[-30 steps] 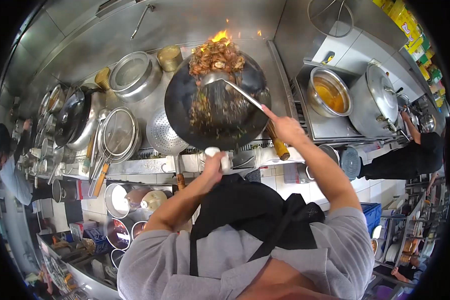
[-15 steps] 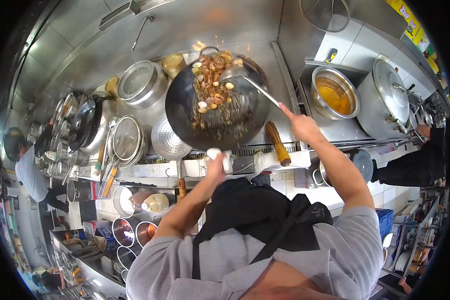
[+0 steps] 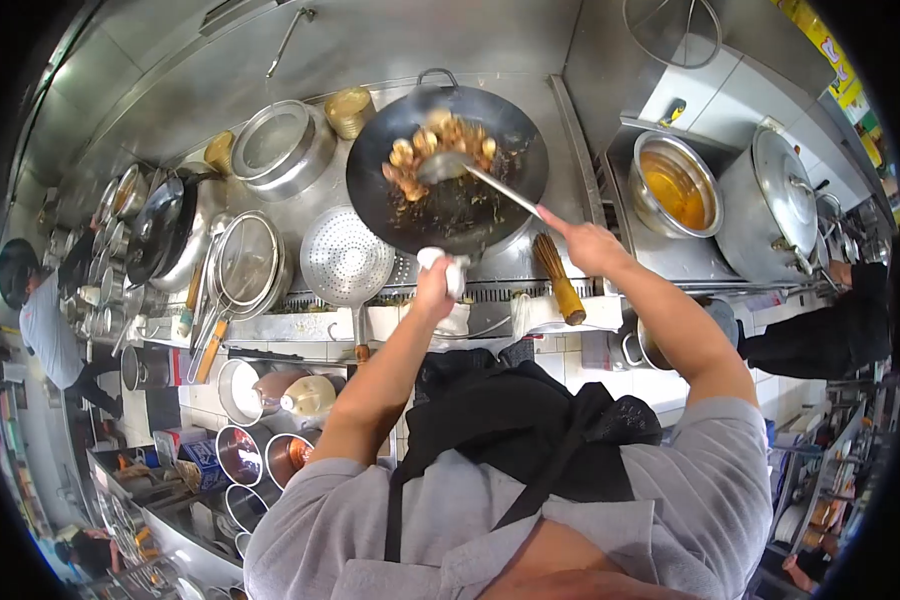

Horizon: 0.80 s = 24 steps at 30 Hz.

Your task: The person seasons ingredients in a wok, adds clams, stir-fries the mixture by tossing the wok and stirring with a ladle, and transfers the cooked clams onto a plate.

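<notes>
A black wok [image 3: 370, 150] sits on the steel stove top, holding browned chunks of food [image 3: 470, 140] with pale round slices. My left hand [image 3: 433, 290] is closed on a white cloth [image 3: 455, 275] at the wok's near edge; the grip beneath the cloth is hidden. My right hand [image 3: 595, 248] is wrapped round the end of a long-handled metal ladle [image 3: 500, 188]. The ladle's bowl is inside the wok, against the food, and slightly blurred. Just below my right forearm's line lies a bamboo brush [image 3: 560, 285]. A perforated skimmer [image 3: 348, 255] rests left of the wok.
Wire strainers [image 3: 250, 265] and a stacked metal pot [image 3: 282, 150] stand to the left. On the right are a steel bowl of orange liquid [image 3: 675, 190] and a lidded stockpot [image 3: 780, 200]. One person [image 3: 55, 325] stands far left; another person's dark sleeve [image 3: 820, 340] shows at right.
The food, earlier tossed up toward the wok's far side, now lies lower in it. The wok has levelled, its far handle showing clearly. Flames behind it are gone from sight.
</notes>
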Tool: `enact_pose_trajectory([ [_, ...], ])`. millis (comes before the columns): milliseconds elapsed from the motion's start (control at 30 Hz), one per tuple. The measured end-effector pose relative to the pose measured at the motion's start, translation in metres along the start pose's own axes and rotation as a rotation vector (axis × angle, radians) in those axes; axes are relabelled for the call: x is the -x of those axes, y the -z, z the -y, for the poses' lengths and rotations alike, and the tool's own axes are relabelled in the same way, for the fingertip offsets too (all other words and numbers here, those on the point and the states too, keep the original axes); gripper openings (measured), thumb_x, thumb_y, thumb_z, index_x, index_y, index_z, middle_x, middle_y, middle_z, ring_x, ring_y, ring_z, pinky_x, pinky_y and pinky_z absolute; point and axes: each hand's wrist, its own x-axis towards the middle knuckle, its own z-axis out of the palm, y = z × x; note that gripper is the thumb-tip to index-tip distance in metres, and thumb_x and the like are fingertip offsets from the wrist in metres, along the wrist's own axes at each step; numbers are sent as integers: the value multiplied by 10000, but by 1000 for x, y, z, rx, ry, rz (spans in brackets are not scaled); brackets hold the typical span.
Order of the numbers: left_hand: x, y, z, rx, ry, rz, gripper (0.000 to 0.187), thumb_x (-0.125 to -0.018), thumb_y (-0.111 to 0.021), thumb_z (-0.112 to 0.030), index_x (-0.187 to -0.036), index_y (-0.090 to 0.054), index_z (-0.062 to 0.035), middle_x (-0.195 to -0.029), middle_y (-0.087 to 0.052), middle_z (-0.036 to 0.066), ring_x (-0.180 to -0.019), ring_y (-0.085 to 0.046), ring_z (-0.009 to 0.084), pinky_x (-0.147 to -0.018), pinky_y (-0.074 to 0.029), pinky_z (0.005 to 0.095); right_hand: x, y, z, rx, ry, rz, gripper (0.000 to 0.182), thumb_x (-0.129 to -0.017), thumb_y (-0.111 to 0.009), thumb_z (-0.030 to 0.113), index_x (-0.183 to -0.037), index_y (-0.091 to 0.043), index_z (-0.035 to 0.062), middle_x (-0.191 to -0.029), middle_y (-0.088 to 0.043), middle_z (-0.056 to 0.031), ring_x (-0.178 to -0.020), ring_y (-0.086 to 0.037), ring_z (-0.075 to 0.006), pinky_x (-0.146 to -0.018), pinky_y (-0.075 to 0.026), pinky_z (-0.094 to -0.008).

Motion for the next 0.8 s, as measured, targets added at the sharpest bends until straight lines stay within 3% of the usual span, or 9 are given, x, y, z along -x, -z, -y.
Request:
enact_pose_trajectory([
  [200,107,45,22,-111,200,-35,162,-888,-570,-109,-1045,-532,-94,-825,-595,76,-694,-623,215,-549,-530,375,53,26,14,129,-131,-19,891,-831,-532,37,-1536,-115,388,-947,-672,-224,-805,-673,-355,-694,-527,-483],
  [267,132,-34,-48,48,151,-130,131,-895,-577,-127,-1012,-533,-89,-800,-597,74,-689,-631,210,-530,-532,357,85,23,-10,-188,151,-61,908,-817,-523,25,-1537,-107,390,-1051,-653,-256,-814,-673,-350,-681,-523,-469],
  [400,38,-72,-96,-67,224,-119,109,-911,-571,-196,-931,-532,-97,-763,-622,73,-612,-625,205,-491,-506,343,100,70,27,-461,-87,329,893,-816,-503,26,-1532,-130,406,-1308,-542,-267,-793,-675,-346,-713,-532,-465],
  [467,-2,-45,-62,-126,135,-54,103,-898,-577,-191,-933,-545,-100,-738,-621,66,-581,-613,199,-473,-479,354,46,0,-16,-113,191,-16,921,-815,-501,8,-1530,-93,423,-1141,-629,-260,-785,-674,-353,-722,-531,-472],
  [533,-25,6,-5,-95,-32,20,122,-884,-577,-162,-984,-557,-95,-757,-616,55,-628,-609,189,-490,-456,362,16,-1,20,86,-151,67,901,-832,-483,6,-1522,-102,443,-1121,-634,-257,-842,-675,-356,-745,-536,-471],
  [567,-13,19,18,-99,-188,44,138,-874,-591,-133,-1002,-557,-95,-845,-620,60,-708,-613,181,-532,-473,353,11,2,33,93,-153,62,901,-832,-483,6,-1522,-102,443,-1121,-634,-257,-842,-675,-356,-745,-536,-471],
  [600,12,32,22,-188,-54,31,155,-864,-596,-98,-1015,-560,-92,-916,-617,64,-782,-622,189,-584,-503,351,9,2,45,86,-195,-4,895,-839,-481,5,-1517,-105,453,-1063,-652,-245,-855,-674,-365,-759,-533,-478],
  [700,72,-5,7,-15,-64,-89,108,-875,-595,-100,-979,-575,-81,-878,-648,77,-753,-644,207,-610,-532,374,19,4,47,52,-253,-63,890,-844,-478,-1,-1511,-116,463,-972,-675,-229,-877,-671,-377,-773,-527,-489],
  [800,24,-35,-38,52,-2,-104,129,-881,-601,-183,-912,-585,-58,-777,-643,70,-622,-624,207,-528,-498,364,46,-7,37,-11,-277,8,883,-850,-511,22,-1511,-119,458,-967,-670,-258,-897,-663,-392,-801,-516,-500],
])
